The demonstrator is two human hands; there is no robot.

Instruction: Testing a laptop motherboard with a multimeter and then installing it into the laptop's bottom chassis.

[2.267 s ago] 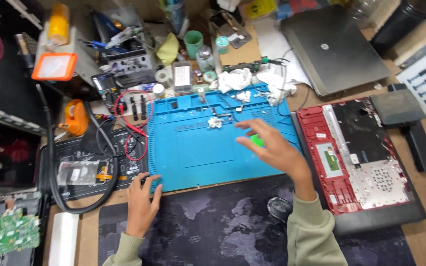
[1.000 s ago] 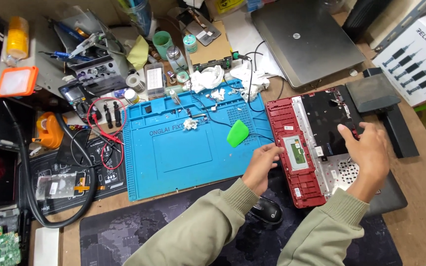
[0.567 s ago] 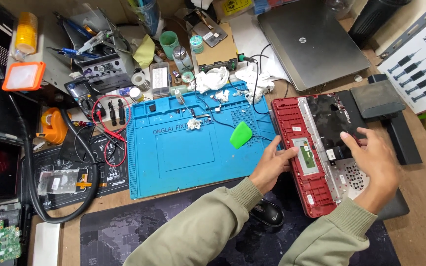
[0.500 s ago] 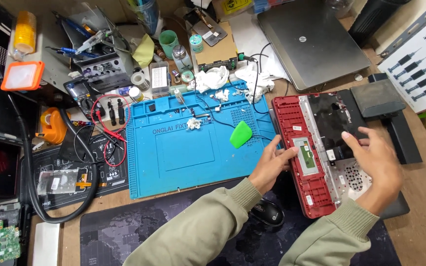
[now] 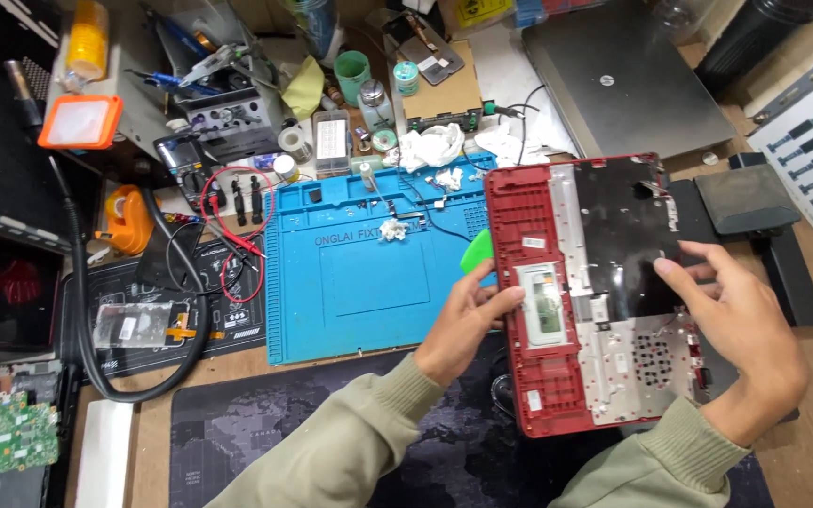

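Both my hands hold a red laptop shell (image 5: 546,216), turned inner side up and lifted a little above the desk. My left hand (image 5: 463,320) grips its left edge beside the pale touchpad plate (image 5: 540,303). My right hand (image 5: 741,325) holds the right edge, fingers lying on the black sheet (image 5: 621,245) inside the shell. A green plastic pick (image 5: 478,252) lies on the blue work mat (image 5: 359,273), just left of the shell and above my left hand.
A closed grey laptop (image 5: 628,80) lies at the back right. A black block (image 5: 745,198) sits right of the shell. Tools, bottles, a multimeter with red leads (image 5: 228,202) and a hose crowd the left. A green circuit board (image 5: 2,437) lies bottom left. A dark mat (image 5: 265,433) covers the near desk.
My left hand left the green pick on the blue mat and joined the right hand on the red shell. Both hands have lifted the shell and shifted it left toward the mat.
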